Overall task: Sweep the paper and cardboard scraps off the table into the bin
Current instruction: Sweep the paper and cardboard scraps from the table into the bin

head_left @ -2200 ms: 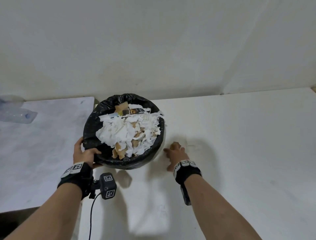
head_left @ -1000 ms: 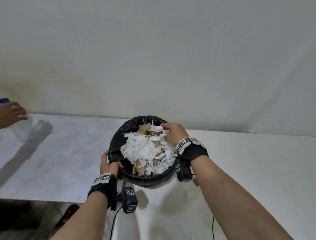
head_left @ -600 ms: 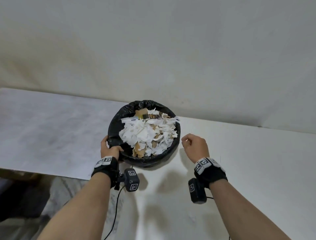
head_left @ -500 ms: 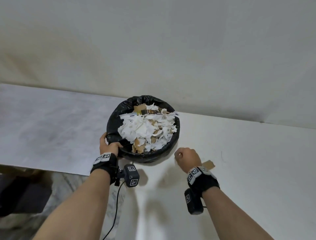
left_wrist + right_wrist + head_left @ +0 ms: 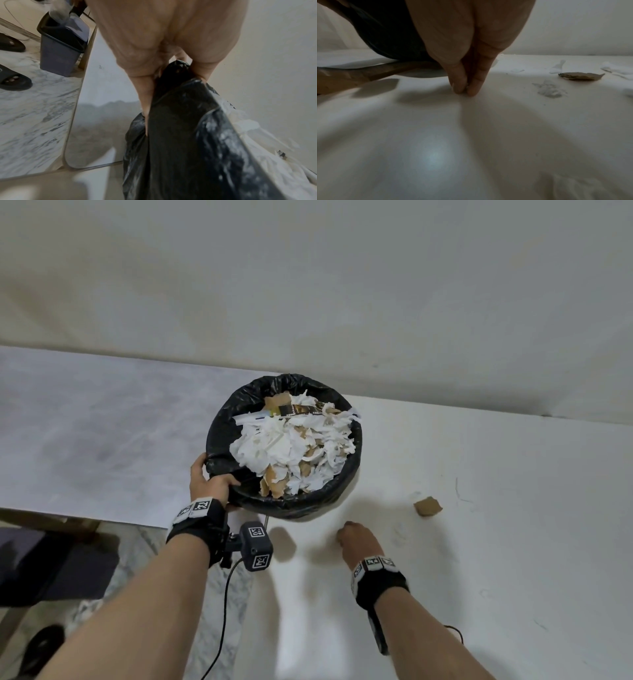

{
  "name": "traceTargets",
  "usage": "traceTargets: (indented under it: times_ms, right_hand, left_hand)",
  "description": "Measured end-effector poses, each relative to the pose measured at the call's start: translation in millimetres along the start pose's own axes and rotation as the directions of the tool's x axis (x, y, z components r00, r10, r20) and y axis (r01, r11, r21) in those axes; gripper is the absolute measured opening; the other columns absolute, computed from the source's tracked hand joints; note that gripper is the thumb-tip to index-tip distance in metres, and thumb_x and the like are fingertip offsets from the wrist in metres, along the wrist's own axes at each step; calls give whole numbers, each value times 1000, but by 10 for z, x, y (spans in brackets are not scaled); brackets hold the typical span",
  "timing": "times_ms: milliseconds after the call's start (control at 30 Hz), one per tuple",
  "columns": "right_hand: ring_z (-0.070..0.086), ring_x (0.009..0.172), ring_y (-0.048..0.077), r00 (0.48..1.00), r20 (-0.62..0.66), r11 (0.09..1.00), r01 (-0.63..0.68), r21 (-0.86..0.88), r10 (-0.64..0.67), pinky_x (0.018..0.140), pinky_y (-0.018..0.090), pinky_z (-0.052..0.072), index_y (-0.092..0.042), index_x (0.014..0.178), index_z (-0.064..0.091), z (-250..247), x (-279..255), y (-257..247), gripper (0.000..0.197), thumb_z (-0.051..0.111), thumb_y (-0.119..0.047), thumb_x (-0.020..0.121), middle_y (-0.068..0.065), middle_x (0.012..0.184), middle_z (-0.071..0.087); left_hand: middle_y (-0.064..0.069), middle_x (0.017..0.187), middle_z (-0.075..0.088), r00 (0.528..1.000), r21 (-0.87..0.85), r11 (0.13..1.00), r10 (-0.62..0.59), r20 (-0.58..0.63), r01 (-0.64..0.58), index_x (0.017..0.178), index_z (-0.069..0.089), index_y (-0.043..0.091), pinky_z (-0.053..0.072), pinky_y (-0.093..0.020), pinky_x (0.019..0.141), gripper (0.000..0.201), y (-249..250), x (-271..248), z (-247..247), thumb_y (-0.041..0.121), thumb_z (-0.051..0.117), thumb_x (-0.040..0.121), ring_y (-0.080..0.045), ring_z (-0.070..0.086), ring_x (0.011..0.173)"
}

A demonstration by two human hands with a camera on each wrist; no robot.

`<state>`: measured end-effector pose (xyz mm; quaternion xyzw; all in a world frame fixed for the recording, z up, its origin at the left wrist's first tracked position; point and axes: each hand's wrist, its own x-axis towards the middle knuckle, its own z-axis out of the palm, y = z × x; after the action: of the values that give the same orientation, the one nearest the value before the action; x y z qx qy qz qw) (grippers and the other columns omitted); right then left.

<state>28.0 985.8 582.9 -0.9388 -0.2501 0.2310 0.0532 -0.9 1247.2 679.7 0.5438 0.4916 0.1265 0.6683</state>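
Observation:
A bin with a black liner [image 5: 219, 433] sits at the white table's [image 5: 513, 559] left edge, heaped with white paper and brown cardboard scraps [image 5: 291, 450]. My left hand [image 5: 210, 482] grips the bin's near-left rim, fingers curled over the liner [image 5: 188, 135]. My right hand [image 5: 356, 539] is down on the table in front of the bin. Its thumb and fingertips [image 5: 458, 86] pinch a tiny pale paper scrap against the surface. A brown cardboard scrap [image 5: 427, 506] lies on the table to the right of that hand, and appears again as the cardboard scrap [image 5: 581, 76] in the right wrist view.
Small white paper bits [image 5: 557, 67] and a thin greyish shred [image 5: 547, 90] lie near the cardboard. A grey marbled tabletop [image 5: 85, 440] adjoins on the left. Below it stand a grey floor bin [image 5: 60, 47] and black sandals [image 5: 13, 79]. A plain wall runs behind.
My right hand has drawn back from beside the bin toward me and dropped its fingertips onto the table in a pinch. My left hand keeps its hold on the bin rim.

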Motion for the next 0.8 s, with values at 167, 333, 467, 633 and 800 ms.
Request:
traceTargets:
  times_ms: [167,333,467,633,800]
  right_hand:
    - [68,93,28,990,-98,953,-68,294,100,79,28,52,-5,88,75,-214,-97,174,21,57,-3,78,13,96,74]
    - [69,77,23,805,-435,690,46,722,402,80,32,55,-8,89,77,-940,-376,417,12,69,-6,81,9,86,75]
    - [68,86,14,774,-557,730,187,657,303,81,16,50,-13,99,75,-1413,-647,359,19,64,-6,86,4,94,75]
    - [61,97,14,876,-470,875,139,463,110,86,27,50,-18,118,67,-1434,-784,246,34,46,-7,93,-4,113,67]
    - [62,94,18,695,-612,813,67,579,378,87,30,50,-11,104,71,-1200,-1008,672,29,52,0,85,3,105,67]
  left_hand:
    - [-9,116,60,1000,-1,1000,-7,16,7,136,46,41,59,-54,71,86,-50,-62,28,-16,50,72,-34,64,81]
    - [-9,114,59,999,10,1000,4,45,-4,136,47,40,58,-59,75,85,-73,-218,163,-16,50,73,-34,62,82]
    - [-10,114,62,996,39,999,11,89,-14,134,47,42,59,-58,75,84,-113,-389,394,-15,52,72,-37,64,83]
    - [-11,113,62,983,90,995,17,184,-34,140,43,39,59,-55,71,84,-248,-596,720,-14,52,75,-39,64,88]
    - [-9,117,61,985,128,991,23,172,-45,140,41,41,59,-58,71,87,-471,-662,847,-12,52,73,-39,64,92]
